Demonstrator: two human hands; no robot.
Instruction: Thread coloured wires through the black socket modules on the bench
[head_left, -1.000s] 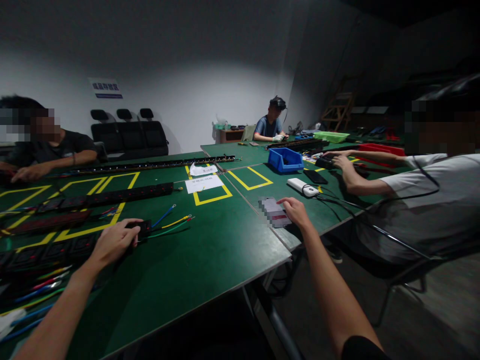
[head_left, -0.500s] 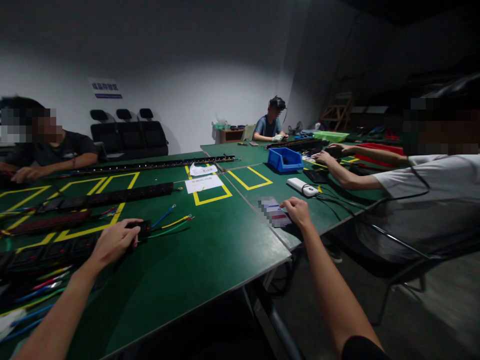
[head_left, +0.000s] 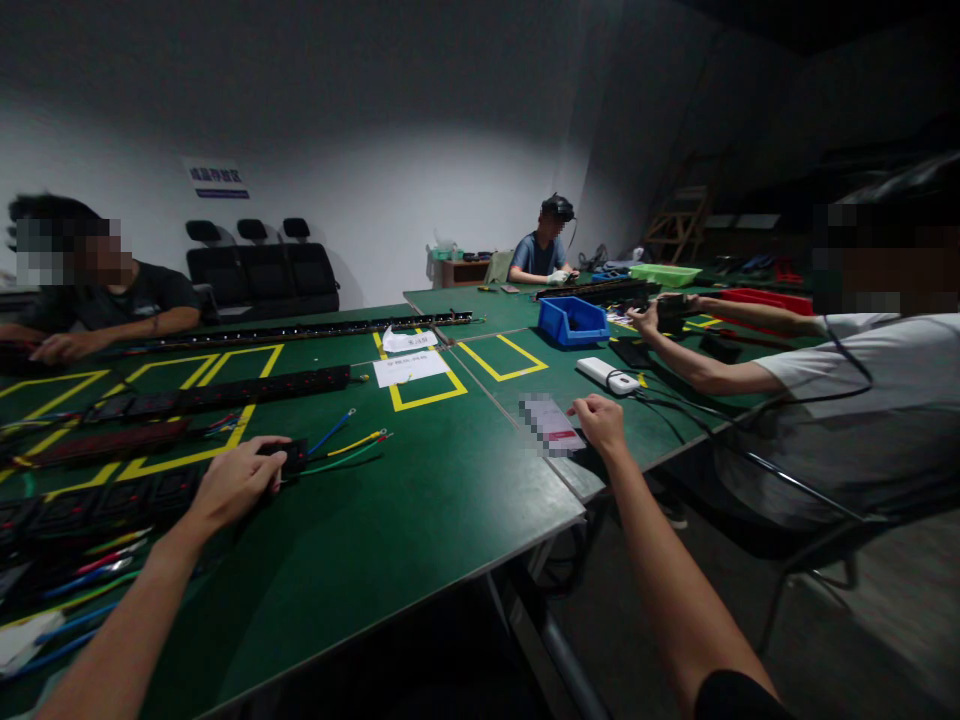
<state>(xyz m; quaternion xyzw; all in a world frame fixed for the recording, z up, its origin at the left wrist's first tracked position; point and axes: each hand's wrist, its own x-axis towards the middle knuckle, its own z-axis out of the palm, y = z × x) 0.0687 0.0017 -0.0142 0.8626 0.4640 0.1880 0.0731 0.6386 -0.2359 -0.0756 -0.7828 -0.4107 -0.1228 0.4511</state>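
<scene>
My left hand [head_left: 244, 482] is wrapped over the near end of a long black power strip [head_left: 142, 503] that lies along the table. From that end stick out blue, yellow and green wires [head_left: 352, 443] with ring terminals. At the right, a smartphone [head_left: 551, 424] with a lit screen, partly pixelated, lies flat across a table seam. Beside its right edge is my right hand [head_left: 600, 422], fingers curled in and holding nothing that I can see. The fingertip lies close to the phone's edge; whether it touches is unclear.
A white power bank [head_left: 607, 377] with cables and a blue bin [head_left: 573, 322] stand past the phone. More strips [head_left: 225, 393] and loose wires [head_left: 75, 580] lie left. Paper labels [head_left: 410, 368] rest mid-table. A co-worker [head_left: 885, 380] sits close at right; two others sit farther off.
My right index finger has drawn back from the phone's screen to its edge, and the screen content differs. My left hand stays on the power strip. The view has shifted slightly.
</scene>
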